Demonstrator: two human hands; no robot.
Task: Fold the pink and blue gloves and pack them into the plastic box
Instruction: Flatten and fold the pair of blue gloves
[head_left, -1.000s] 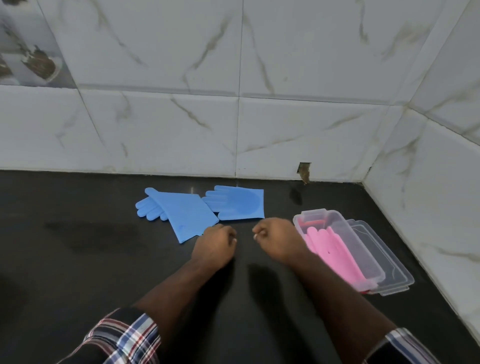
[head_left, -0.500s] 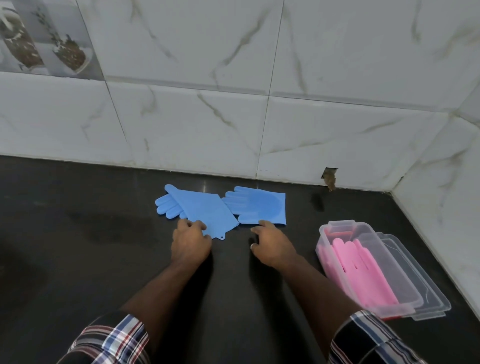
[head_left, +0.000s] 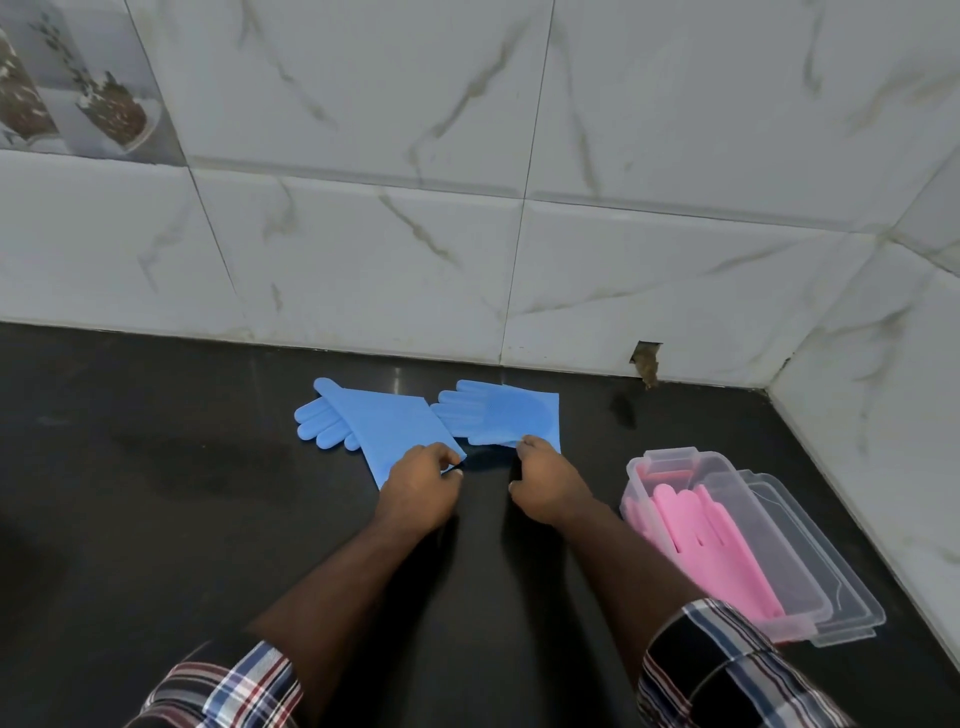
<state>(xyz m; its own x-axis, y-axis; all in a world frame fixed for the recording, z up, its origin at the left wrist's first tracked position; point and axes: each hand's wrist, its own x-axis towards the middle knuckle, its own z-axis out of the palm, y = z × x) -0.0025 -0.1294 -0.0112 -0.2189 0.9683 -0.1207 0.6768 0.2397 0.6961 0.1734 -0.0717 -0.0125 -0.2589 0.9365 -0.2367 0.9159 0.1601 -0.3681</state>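
Two flat blue rubber gloves lay side by side on the black stone counter (head_left: 156, 519) near the wall, fingers pointing left. The left hand (head_left: 418, 488) pinched the cuff corner of the left blue glove (head_left: 384, 426); the right hand (head_left: 543, 483) gripped the near edge of the right blue glove (head_left: 509, 418), lifting it slightly. To the right, pink rubber gloves (head_left: 711, 545) sat inside the clear plastic box (head_left: 670, 457), which rested on its clear lid (head_left: 841, 587).
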